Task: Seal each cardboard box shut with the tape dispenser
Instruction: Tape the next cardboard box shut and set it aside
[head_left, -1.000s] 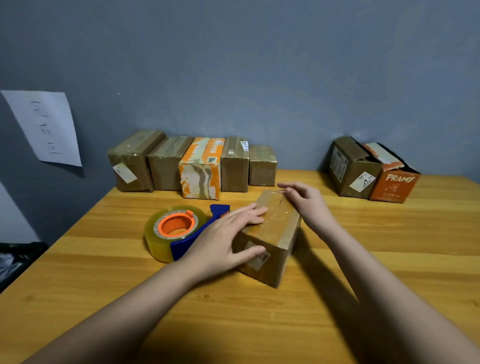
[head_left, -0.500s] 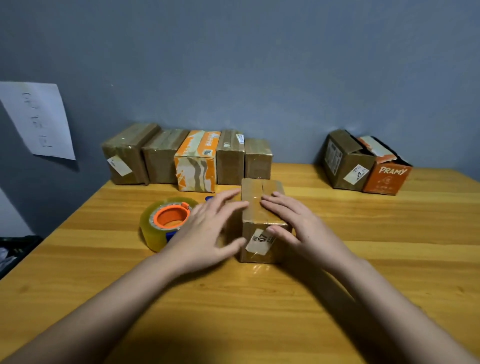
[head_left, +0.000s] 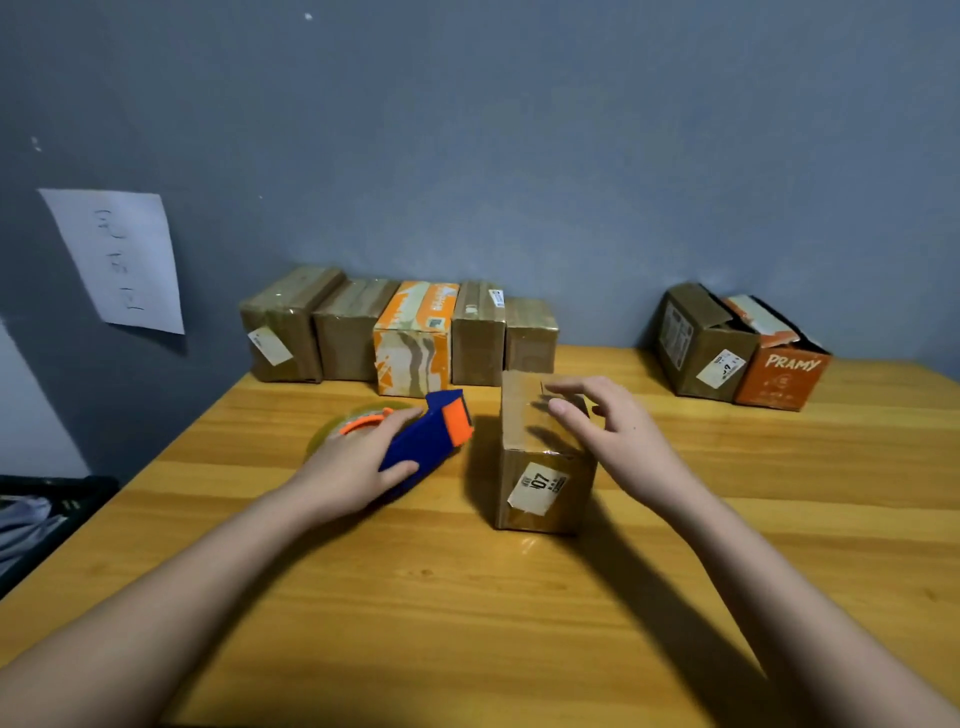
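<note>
A brown cardboard box with a white label stands in the middle of the wooden table, its top flaps taped. My right hand hovers just over the box's top with fingers loosely spread and holds nothing. To the left of the box, my left hand grips the blue handle of the tape dispenser. The dispenser's orange-hubbed clear tape roll is partly hidden behind my fingers.
Several closed boxes line the back wall at the left. At the back right stand a brown box and an orange PRAMY box, both with open flaps. A paper sheet hangs on the left wall.
My left hand left the box and took hold of the tape dispenser, tilting its blue handle up. My right hand lifted off the box top.
</note>
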